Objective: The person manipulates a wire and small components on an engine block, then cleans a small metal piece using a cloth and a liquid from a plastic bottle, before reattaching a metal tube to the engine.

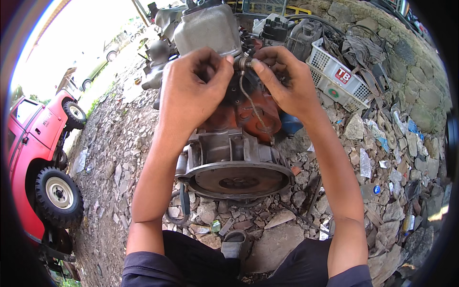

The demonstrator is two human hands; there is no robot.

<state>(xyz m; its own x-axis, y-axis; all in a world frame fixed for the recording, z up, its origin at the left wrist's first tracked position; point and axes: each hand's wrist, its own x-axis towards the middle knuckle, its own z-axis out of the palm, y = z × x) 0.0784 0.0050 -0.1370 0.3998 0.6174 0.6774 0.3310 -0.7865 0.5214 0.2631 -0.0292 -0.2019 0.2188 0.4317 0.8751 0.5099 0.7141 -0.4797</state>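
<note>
At the top of a car engine, my two hands meet over a small round metal pipe fitting [243,63]. My left hand [193,88] is closed, its thumb and fingertips pinching the fitting's left end. From the other side, my right hand [291,79] grips it between thumb and curled fingers. A thin bent metal pipe [250,98] runs down from the fitting along the orange-red engine block [260,115]. Behind my left hand is a grey metal valve cover [208,31]. The bell housing [239,148] and round flywheel [236,180] face me. My fingers partly hide the fitting.
A white plastic crate [334,76] with dark cloth and parts stands by a stone wall [420,67]. Black engine parts [303,36] lie beyond my right hand. Rubble [279,217] covers the ground. A red off-road vehicle [40,129] is parked at left.
</note>
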